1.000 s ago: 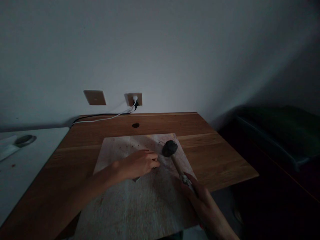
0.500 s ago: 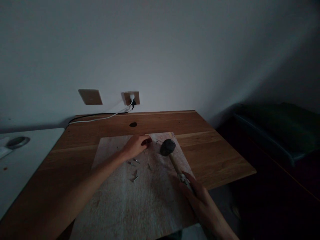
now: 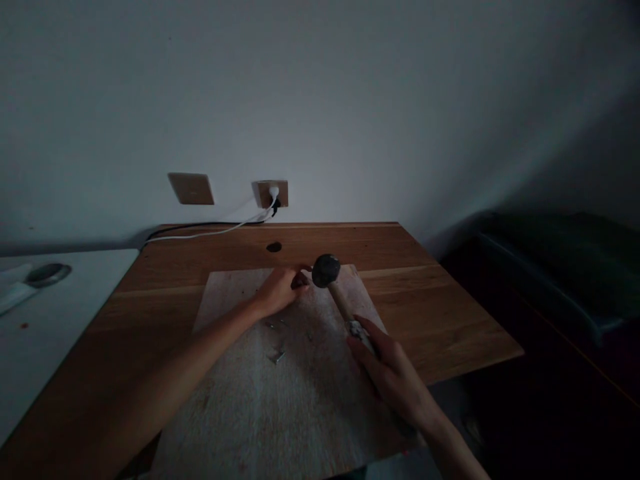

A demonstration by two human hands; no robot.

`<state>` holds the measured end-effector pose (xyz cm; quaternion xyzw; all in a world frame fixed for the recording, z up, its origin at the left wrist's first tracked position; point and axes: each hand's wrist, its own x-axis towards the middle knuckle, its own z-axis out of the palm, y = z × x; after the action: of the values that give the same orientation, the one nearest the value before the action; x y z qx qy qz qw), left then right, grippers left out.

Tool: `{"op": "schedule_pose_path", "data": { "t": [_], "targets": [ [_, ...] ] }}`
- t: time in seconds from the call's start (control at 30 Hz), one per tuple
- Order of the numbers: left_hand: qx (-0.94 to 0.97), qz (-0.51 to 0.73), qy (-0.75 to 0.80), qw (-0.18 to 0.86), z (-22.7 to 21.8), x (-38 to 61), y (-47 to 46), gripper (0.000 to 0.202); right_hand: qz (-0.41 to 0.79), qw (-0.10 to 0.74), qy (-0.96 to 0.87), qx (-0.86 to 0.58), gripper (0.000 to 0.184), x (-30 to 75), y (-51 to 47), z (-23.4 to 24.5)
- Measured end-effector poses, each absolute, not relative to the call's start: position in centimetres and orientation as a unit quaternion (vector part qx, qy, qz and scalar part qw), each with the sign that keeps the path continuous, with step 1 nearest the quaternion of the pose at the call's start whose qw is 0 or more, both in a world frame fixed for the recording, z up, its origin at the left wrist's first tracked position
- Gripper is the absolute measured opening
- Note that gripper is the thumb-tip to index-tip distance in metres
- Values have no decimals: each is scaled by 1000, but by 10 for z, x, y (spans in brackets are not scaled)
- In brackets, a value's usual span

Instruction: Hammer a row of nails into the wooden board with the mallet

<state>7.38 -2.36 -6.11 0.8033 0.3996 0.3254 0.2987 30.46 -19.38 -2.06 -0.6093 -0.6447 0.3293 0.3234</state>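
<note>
My right hand [image 3: 387,360] is wrapped round the handle of a mallet [image 3: 327,270] with a black, rounded head. The head hangs over the far part of a pale wooden board [image 3: 240,407], just right of my left hand [image 3: 286,290]. My left hand rests at the board's far side with its fingers curled and pinched together. What it pinches, if anything, is hidden by the fingers and the mallet head. Nearer to me, several small metal nails lie on the board, one bright nail [image 3: 279,357] among them.
The board lies on a brown wooden table [image 3: 440,313] against a wall. White and black cables [image 3: 210,233] run from a wall socket [image 3: 273,193] along the table's back edge. A white surface [image 3: 65,327] adjoins on the left. A dark cushioned piece [image 3: 565,267] stands at right.
The mallet has moved up and slightly left, so its head is now closer to my left hand. My left hand stays at about the same place on the board. The view has shifted a little.
</note>
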Motion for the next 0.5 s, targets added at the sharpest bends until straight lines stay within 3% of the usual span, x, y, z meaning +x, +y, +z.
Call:
{"op": "schedule_pose_path", "data": {
  "t": [0.13,0.33,0.5],
  "targets": [
    [795,329,413,299,-62,74,-24,42,372,291,-631,-615,52,294,-184,-21],
    [778,333,416,331,-63,74,-24,44,370,314,-613,-623,55,290,-193,-21],
    [772,347,416,331,-64,74,-24,52,393,271,-617,-626,58,287,-193,-18]
  ]
}}
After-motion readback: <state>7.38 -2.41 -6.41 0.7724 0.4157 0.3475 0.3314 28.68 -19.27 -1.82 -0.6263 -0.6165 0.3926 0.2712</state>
